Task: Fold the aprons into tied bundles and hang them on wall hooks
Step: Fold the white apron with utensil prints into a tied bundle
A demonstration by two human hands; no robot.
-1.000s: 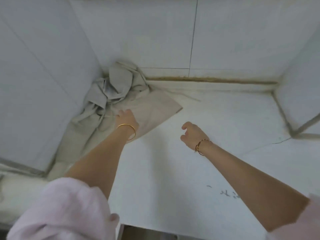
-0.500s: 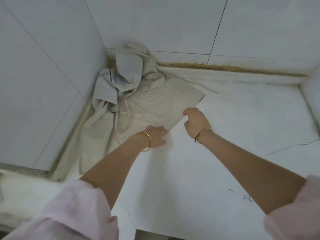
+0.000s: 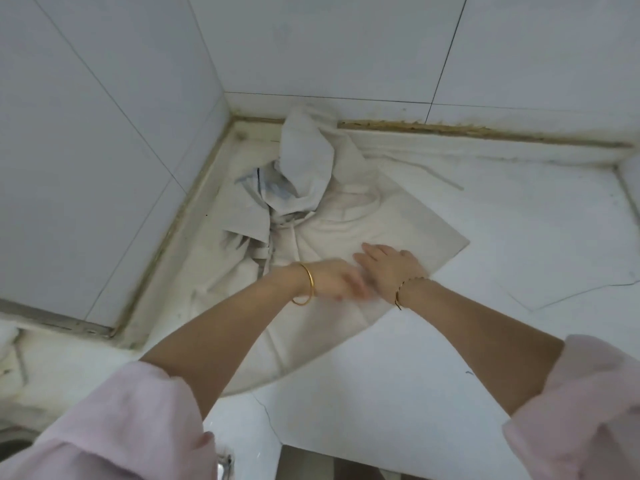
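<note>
Folding looks barely started: apron [image 3: 363, 216] lies half-crumpled in the worktop [image 3: 519, 237] corner, right hand [image 3: 391, 268] pressing it flat with straight fingers, left hand [image 3: 337, 284] too blurred to tell its grip, no bundle tied, none hung.

1. A beige apron [image 3: 349, 216] lies on a white counter [image 3: 502, 341], bunched up toward the far left corner against the tiled wall [image 3: 104, 98], with its near part spread flat.
2. The right hand [image 3: 389, 266] rests on the flat cloth, fingers straight.
3. The left hand [image 3: 337, 284], just left of it, is blurred, so its grip cannot be told.
4. A gold bangle [image 3: 308, 284] circles the left wrist.
</note>
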